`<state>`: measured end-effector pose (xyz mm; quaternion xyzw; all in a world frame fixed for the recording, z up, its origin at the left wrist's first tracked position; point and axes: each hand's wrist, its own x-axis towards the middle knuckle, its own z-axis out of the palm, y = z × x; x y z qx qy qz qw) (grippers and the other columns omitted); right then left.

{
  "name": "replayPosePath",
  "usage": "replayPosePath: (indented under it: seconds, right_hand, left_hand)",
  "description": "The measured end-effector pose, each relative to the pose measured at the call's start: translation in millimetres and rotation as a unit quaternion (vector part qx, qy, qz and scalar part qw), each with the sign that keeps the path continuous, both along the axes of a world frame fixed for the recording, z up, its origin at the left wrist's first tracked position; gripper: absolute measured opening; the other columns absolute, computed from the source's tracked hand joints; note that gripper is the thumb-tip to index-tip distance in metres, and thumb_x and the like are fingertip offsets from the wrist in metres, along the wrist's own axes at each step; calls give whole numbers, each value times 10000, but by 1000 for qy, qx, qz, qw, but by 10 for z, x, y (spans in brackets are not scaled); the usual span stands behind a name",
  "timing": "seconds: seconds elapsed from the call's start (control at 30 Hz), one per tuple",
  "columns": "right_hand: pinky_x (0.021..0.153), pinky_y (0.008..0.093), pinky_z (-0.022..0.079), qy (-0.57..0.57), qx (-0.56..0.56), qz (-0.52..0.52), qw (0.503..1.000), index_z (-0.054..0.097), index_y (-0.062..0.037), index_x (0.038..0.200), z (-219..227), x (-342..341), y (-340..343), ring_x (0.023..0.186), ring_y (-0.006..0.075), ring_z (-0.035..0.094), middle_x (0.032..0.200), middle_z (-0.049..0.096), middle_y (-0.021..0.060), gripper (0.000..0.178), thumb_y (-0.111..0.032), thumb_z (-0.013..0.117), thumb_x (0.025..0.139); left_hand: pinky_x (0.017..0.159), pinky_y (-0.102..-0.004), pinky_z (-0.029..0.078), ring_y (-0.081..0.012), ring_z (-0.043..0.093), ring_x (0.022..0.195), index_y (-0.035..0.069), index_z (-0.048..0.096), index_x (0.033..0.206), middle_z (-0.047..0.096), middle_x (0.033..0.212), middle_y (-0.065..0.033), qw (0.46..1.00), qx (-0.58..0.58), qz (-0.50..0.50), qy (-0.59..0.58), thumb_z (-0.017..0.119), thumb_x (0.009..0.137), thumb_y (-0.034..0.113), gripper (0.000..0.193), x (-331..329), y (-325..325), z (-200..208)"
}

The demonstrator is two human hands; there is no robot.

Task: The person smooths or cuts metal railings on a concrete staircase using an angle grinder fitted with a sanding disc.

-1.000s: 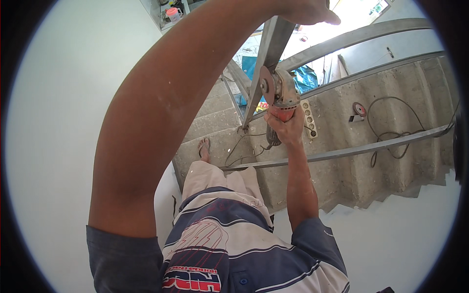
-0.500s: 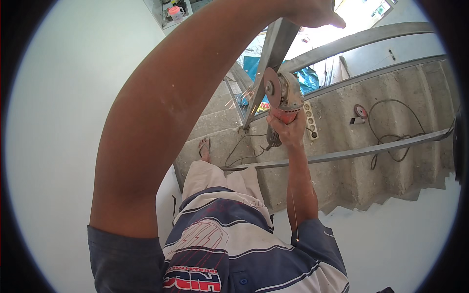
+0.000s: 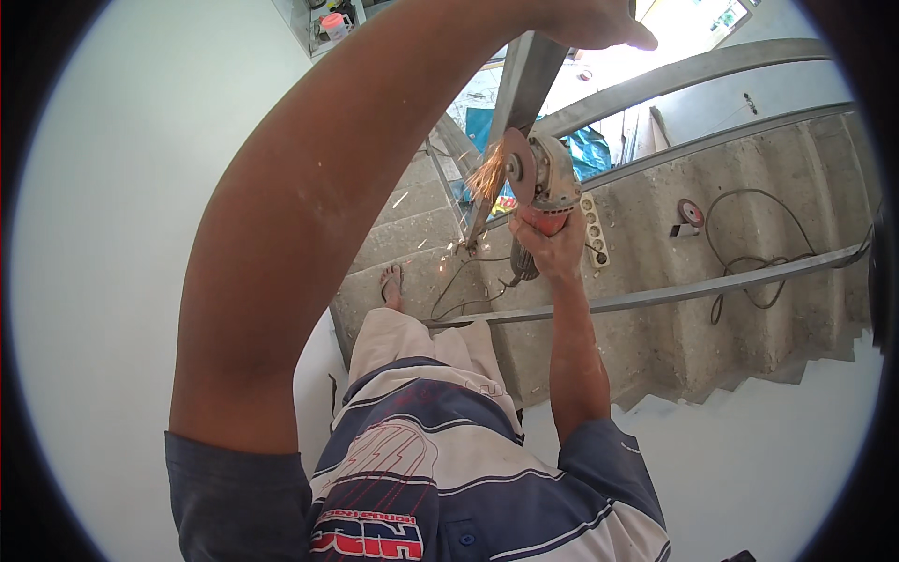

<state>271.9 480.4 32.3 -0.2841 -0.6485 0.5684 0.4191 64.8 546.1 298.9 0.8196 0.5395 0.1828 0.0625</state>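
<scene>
My right hand (image 3: 551, 245) is wrapped round the red body of an angle grinder (image 3: 546, 192), held head up in front of me. The grinder's thin reddish disc (image 3: 519, 167) meets the side of an upright grey metal post (image 3: 524, 89), and orange sparks (image 3: 484, 175) spray left and down from there. My left arm reaches across the upper left, and my left hand (image 3: 604, 23) lies at the top of the post. Its thumb is stretched out; the upper edge of the picture cuts off part of its fingers.
A curved metal rail (image 3: 674, 82) runs right from the post; a lower metal bar (image 3: 637, 299) crosses the concrete stairs (image 3: 655, 220). Beside the grinder lies a white socket strip (image 3: 594, 232). Further right are a spare disc (image 3: 691, 214) and a looped cable (image 3: 749, 264). A white wall rises at left.
The sparks have grown much denser and brighter at the disc, with some flying down toward the steps. My left arm has shifted slightly left; the grinder has barely moved.
</scene>
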Motion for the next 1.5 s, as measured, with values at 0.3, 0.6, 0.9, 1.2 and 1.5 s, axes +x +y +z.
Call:
replayPosePath:
  seconds: [0.3,0.6,0.9,1.2,1.5]
  right_hand:
    - [720,290,548,3,14,6,1000,660,-1,1061,-42,-18,31,798,116,668,917,715,48,368,-48,815,730]
    - [772,299,560,26,7,22,999,627,-2,1128,-193,-18,74,854,132,667,984,700,58,454,-46,837,729]
    - [814,309,576,44,13,17,999,626,5,1181,-198,-68,74,918,153,697,1056,712,80,482,-18,819,739]
    - [796,303,566,50,9,21,998,625,4,1178,-169,-98,50,882,137,677,1045,704,64,497,-29,830,727]
    - [783,297,565,38,-2,15,999,632,2,1155,-181,-38,61,864,132,677,990,705,53,464,-18,820,731]
  left_hand:
    - [773,-455,571,-338,707,764,19,760,832,738,868,-190,986,79,-27,143,528,941,168,296,39,-50,54]
    - [768,-453,572,-342,708,759,8,747,811,728,846,-200,990,63,-24,124,528,934,155,291,81,-7,45]
    - [760,-453,531,-357,677,743,-38,746,826,716,827,-225,1000,5,-3,29,562,934,249,358,94,-64,88]
    - [800,-456,518,-360,679,782,-56,736,823,711,844,-248,999,-21,34,-20,559,943,293,409,72,-108,104]
    - [791,-471,523,-385,679,782,-49,740,813,708,845,-254,1000,9,18,-3,534,947,283,413,111,-65,32]
